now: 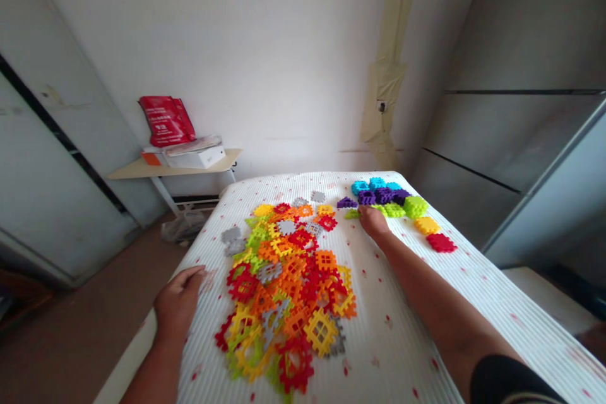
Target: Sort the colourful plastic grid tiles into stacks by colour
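Observation:
My right hand [372, 221] reaches to the far right of the bed-like covered surface. Its fingers are closed at a small lime-green interlocking plastic piece [351, 214], partly hidden by the hand. Just beyond lie purple pieces [367, 197] and blue pieces [360, 187]; more lime-green pieces [394, 210] lie beside the hand. My left hand [177, 303] rests low at the surface's left edge, fingers curled together, nothing visible in them. Between my arms spreads a loose heap of red, orange, yellow, green and grey notched pieces [291, 271].
A yellow stack [427, 225] and a red stack [442, 242] lie at the right. Grey pieces [231, 235] sit left of the heap. A small side table [132, 168] holds a red bag [165, 121] and a white box [196, 156]. Grey cabinets [516, 88] flank the right.

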`<state>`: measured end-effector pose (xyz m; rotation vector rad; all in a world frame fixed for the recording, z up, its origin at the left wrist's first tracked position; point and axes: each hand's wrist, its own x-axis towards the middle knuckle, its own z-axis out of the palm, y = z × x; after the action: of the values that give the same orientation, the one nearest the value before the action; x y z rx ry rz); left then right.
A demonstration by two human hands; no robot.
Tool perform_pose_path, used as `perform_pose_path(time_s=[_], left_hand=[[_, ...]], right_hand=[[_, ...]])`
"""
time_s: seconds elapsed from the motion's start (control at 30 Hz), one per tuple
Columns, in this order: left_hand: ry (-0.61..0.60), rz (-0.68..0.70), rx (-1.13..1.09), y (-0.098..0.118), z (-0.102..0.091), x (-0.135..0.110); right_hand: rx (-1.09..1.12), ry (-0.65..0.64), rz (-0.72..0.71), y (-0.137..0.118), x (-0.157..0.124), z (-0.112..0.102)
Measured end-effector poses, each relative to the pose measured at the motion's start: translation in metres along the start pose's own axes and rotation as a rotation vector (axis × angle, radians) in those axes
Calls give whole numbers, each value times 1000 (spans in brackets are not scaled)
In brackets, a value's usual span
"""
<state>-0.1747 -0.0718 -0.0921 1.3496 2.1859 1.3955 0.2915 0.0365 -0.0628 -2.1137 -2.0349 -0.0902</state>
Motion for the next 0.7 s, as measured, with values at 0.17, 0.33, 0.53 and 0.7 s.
perform_pose_path(time_s=[0.17, 0.33, 0.53, 0.7], left_hand=[[3, 12, -47, -1, 1, -2], [13, 56, -44, 4, 2, -5], [6, 130, 34, 10, 0, -9], [-89, 264, 137, 33, 12, 6]], right_hand=[[16, 15, -20, -1, -3, 0], [7, 56, -35, 3, -2, 7], [19, 206, -175, 4, -17, 13], [106, 274, -509, 17, -57, 25]])
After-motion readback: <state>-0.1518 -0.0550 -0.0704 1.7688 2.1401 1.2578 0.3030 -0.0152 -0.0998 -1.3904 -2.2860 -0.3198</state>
